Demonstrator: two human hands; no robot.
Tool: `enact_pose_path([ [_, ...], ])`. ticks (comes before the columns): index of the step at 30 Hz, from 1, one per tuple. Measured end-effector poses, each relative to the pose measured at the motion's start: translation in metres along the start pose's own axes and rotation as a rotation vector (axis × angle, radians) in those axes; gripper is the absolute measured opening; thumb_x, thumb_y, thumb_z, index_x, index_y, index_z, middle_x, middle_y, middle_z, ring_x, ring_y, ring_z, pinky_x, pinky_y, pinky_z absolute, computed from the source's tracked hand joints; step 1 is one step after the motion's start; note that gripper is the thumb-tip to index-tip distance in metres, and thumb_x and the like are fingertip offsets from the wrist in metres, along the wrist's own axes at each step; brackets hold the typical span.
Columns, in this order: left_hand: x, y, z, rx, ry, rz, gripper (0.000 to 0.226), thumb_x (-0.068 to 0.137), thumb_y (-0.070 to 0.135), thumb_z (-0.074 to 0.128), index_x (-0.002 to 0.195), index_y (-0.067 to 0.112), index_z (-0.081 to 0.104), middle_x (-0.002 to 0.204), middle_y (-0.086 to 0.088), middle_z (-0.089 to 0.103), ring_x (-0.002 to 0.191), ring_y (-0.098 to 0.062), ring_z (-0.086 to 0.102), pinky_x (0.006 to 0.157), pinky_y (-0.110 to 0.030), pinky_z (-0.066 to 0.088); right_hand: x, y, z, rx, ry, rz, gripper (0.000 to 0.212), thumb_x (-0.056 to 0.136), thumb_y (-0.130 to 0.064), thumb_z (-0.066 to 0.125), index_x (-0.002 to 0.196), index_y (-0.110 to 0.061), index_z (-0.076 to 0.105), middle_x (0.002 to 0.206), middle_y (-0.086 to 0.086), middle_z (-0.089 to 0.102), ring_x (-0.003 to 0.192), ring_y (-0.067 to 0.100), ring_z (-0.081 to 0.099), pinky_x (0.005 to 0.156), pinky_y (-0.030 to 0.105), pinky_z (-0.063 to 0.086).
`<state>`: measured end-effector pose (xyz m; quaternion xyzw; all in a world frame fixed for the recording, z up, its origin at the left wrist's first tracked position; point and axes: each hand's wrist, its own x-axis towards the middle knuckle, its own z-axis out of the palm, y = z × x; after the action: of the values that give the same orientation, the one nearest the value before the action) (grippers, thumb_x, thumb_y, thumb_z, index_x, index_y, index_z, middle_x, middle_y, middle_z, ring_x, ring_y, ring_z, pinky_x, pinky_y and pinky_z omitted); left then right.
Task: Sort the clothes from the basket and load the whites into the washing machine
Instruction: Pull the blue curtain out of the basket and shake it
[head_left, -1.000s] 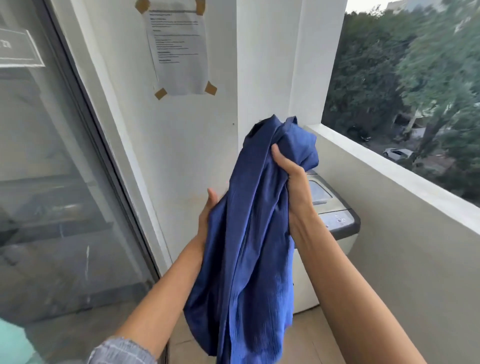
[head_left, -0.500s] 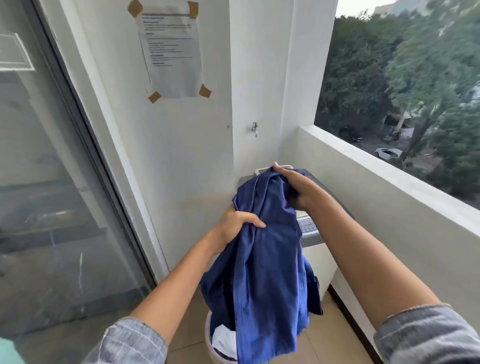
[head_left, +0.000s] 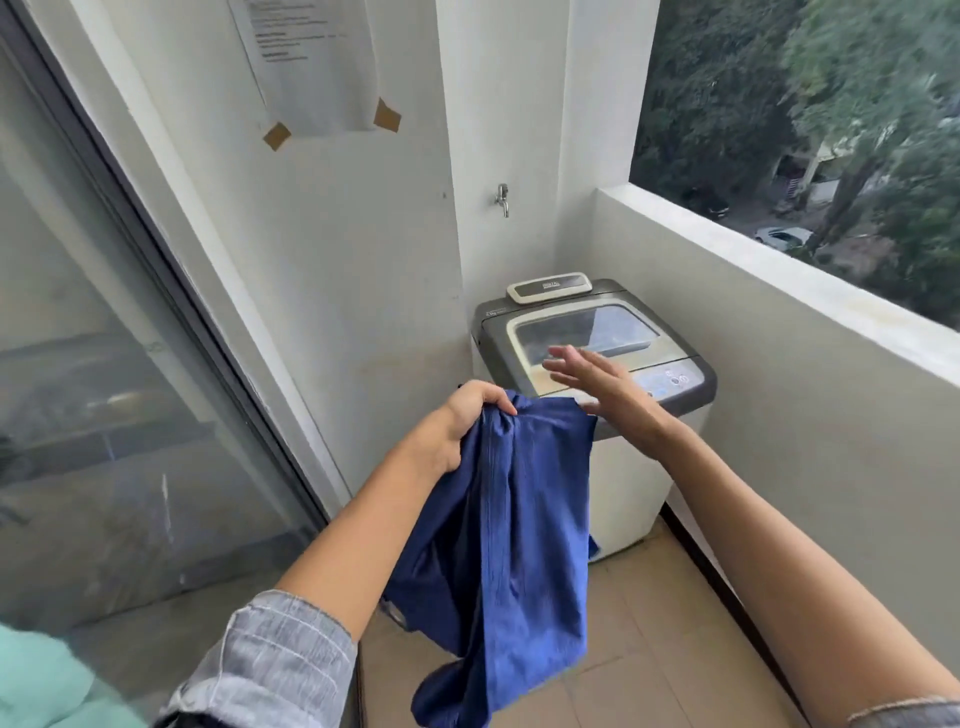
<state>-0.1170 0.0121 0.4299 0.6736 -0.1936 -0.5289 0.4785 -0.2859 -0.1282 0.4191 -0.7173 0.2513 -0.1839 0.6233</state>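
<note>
A blue garment (head_left: 511, 530) hangs in front of the person, its top bunched in the left hand (head_left: 465, 423), which is clenched around the gathered cloth with the knuckles up. The right hand (head_left: 602, 387) is let go and flat, fingers spread and blurred, its thumb side just at the garment's upper right corner; whether it touches the cloth cannot be told. Behind both hands stands the washing machine (head_left: 592, 364) in the corner of a balcony, a top-loader with a grey frame, its glass lid shut and a control panel along the near edge — the garment covers the machine's lower left front from this view, and the right hand hangs over the lid. Above the machine a small tap (head_left: 502, 199) juts from the white wall, and higher up a printed sheet (head_left: 311, 62) is fixed to the wall with brown tape. A glass door (head_left: 104, 364) fills the left side, and a low white parapet (head_left: 779, 291) runs along the right with trees beyond it. The floor is tan tile (head_left: 639, 649). The garment is a deep, even blue with fine vertical creases, folded on itself in loose pleats. Its long axis runs nearly straight down from the left fist — the lower end trails off toward the bottom of the frame, a little to the left.
</note>
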Motion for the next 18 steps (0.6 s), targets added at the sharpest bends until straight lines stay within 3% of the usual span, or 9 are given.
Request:
enact_pose_path([
  [4,0.015,-0.03,-0.011,-0.212,0.005,-0.051,0.017,0.08,0.017,0.059,0.087,0.008,0.072,0.081,-0.013,0.072,0.063,-0.03,0.066,0.065,-0.029,0.055,-0.019,0.028,0.028,-0.406,-0.154,0.007,0.12,0.051,-0.065,0.098,0.154,-0.047,0.038,0.14,-0.032,0.055,0.129,-0.022,0.047,0.114,0.019,0.04],
  [7,0.022,-0.06,-0.016,-0.243,-0.025,-0.132,0.019,0.08,0.019,0.061,0.091,0.007,0.071,0.087,-0.014,0.072,0.072,-0.032,0.068,0.077,-0.035,0.056,-0.031,0.054,0.054,-0.555,-0.189,0.016,0.123,0.041,-0.065,0.1,0.148,-0.051,0.04,0.134,-0.034,0.061,0.126,-0.017,0.053,0.117,0.032,0.045],
  [9,0.024,-0.082,-0.017,-0.228,-0.053,-0.175,0.023,0.077,0.019,0.065,0.093,0.005,0.073,0.091,-0.015,0.075,0.076,-0.032,0.071,0.079,-0.035,0.059,-0.037,0.067,0.064,-0.738,-0.149,-0.058,0.152,0.038,-0.073,0.095,0.163,-0.042,0.015,0.168,-0.018,0.03,0.157,0.01,0.025,0.13,0.051,0.021],
  [11,0.025,-0.104,-0.014,-0.218,-0.113,-0.233,0.032,0.071,0.019,0.069,0.096,0.002,0.078,0.103,-0.02,0.077,0.089,-0.034,0.075,0.089,-0.04,0.06,-0.042,0.08,0.069,-0.917,-0.119,-0.189,0.169,0.037,-0.08,0.089,0.165,-0.037,-0.012,0.175,-0.012,-0.011,0.163,0.022,-0.005,0.125,0.061,0.0],
  [12,0.026,-0.113,-0.013,-0.205,-0.141,-0.26,0.035,0.071,0.019,0.07,0.1,0.002,0.078,0.112,-0.022,0.076,0.098,-0.036,0.074,0.097,-0.044,0.058,-0.046,0.086,0.073,-0.964,-0.118,-0.268,0.169,0.039,-0.082,0.088,0.165,-0.036,-0.015,0.174,-0.01,-0.017,0.163,0.023,-0.008,0.123,0.063,-0.002],
  [13,0.027,-0.122,-0.011,-0.189,-0.165,-0.278,0.038,0.071,0.02,0.071,0.104,0.002,0.078,0.118,-0.023,0.074,0.104,-0.037,0.072,0.101,-0.047,0.055,-0.05,0.091,0.076,-0.995,-0.124,-0.322,0.165,0.043,-0.081,0.086,0.166,-0.035,-0.014,0.176,-0.006,-0.013,0.163,0.023,-0.003,0.123,0.064,0.0],
  [15,0.03,-0.134,-0.009,-0.169,-0.205,-0.291,0.04,0.067,0.02,0.076,0.104,0.004,0.077,0.116,-0.023,0.074,0.1,-0.037,0.072,0.094,-0.046,0.058,-0.058,0.102,0.083,-1.006,-0.144,-0.336,0.152,0.054,-0.075,0.087,0.168,-0.03,-0.003,0.171,0.002,0.027,0.157,0.023,0.029,0.127,0.059,0.017],
  [16,0.032,-0.139,-0.008,-0.175,-0.229,-0.303,0.039,0.065,0.021,0.078,0.1,0.005,0.077,0.109,-0.022,0.076,0.095,-0.035,0.073,0.089,-0.044,0.06,-0.062,0.109,0.085,-0.982,-0.147,-0.309,0.143,0.059,-0.07,0.088,0.168,-0.029,0.005,0.157,0.001,0.05,0.144,0.023,0.049,0.121,0.052,0.033],
  [18,0.037,-0.152,-0.006,-0.205,-0.249,-0.338,0.029,0.071,0.021,0.075,0.096,0.006,0.077,0.101,-0.018,0.076,0.088,-0.032,0.073,0.085,-0.041,0.06,-0.07,0.128,0.089,-0.879,-0.124,-0.228,0.123,0.064,-0.059,0.09,0.163,-0.027,0.025,0.134,-0.002,0.068,0.12,0.025,0.066,0.101,0.044,0.05],
])
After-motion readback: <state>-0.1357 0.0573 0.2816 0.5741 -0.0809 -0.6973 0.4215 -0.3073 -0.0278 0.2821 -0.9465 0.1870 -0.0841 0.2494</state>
